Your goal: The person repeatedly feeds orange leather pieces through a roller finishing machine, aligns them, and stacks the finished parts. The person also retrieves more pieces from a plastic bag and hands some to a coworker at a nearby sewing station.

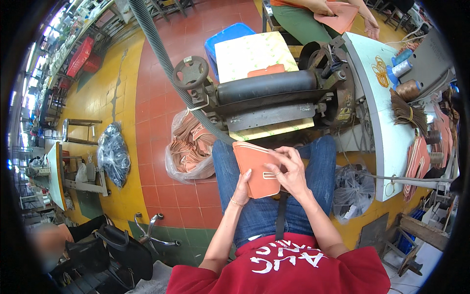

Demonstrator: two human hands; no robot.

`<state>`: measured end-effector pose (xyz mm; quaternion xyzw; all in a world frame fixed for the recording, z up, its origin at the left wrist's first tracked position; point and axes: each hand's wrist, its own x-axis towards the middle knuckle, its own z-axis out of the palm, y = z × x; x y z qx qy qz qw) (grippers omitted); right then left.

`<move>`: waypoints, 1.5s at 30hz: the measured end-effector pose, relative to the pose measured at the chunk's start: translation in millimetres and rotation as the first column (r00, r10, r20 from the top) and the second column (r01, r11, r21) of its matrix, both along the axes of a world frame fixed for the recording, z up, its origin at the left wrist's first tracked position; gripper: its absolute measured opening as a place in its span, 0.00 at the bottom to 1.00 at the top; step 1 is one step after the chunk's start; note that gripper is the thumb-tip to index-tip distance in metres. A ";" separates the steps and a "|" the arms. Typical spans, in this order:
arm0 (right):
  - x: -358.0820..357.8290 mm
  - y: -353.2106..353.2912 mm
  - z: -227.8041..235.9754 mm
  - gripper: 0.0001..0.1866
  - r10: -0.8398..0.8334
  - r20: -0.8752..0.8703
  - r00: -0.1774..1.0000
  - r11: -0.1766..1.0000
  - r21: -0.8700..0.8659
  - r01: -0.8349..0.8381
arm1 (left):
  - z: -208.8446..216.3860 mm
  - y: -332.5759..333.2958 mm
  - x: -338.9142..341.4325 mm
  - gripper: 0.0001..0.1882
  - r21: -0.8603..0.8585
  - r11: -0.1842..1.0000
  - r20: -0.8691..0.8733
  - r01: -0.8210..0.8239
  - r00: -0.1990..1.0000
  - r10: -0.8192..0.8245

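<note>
Above my lap I have a stack of flat orange-pink leather pieces [253, 166] with pale edging and a small pale rectangular outline on the top piece. My left hand [242, 188] is closed around its left edge, with the thumb on the top face. Bent over the right edge, my right hand [292, 175] has its fingers closed against the pieces; its fingertips are partly hidden. Just ahead stands a roller machine with a dark roller [267, 86] and a metal plate [271, 116]. Another orange-pink piece [266, 71] lies on the pale board [254, 51] behind the roller.
A clear bag [192, 149] of similar pieces sits on the floor at left. On the right are a white table [387, 112] with thread spools [407, 90] and another plastic bag [353, 191]. A grey hose [161, 54] runs down beside the machine's handwheel [191, 72]. Across it, a co-worker's hands [320, 7] hold a piece.
</note>
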<state>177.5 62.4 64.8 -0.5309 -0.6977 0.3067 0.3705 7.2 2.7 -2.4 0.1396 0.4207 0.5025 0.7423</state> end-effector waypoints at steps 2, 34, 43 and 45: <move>-2.8 -0.4 6.3 0.22 -0.003 0.052 0.999 1.000 -0.008 0.004 | 1.6 -0.9 3.9 0.32 0.064 0.998 -0.027 -0.008 1.000 0.009; 22.2 97.3 -82.4 0.21 -0.728 -0.656 0.198 0.629 -0.754 -0.188 | -0.1 -20.2 -36.3 0.30 0.023 0.956 0.198 -0.292 0.939 0.282; 6.8 69.8 -49.2 0.57 -0.693 -0.697 0.187 0.700 -0.712 -0.058 | -3.7 -15.3 -15.9 0.28 -0.001 0.983 0.210 -0.184 0.961 0.180; 3.7 84.4 -47.4 0.61 -0.685 -0.729 0.011 0.719 -0.678 -0.154 | -1.1 -14.4 -11.4 0.29 -0.015 0.987 0.185 -0.158 0.970 0.158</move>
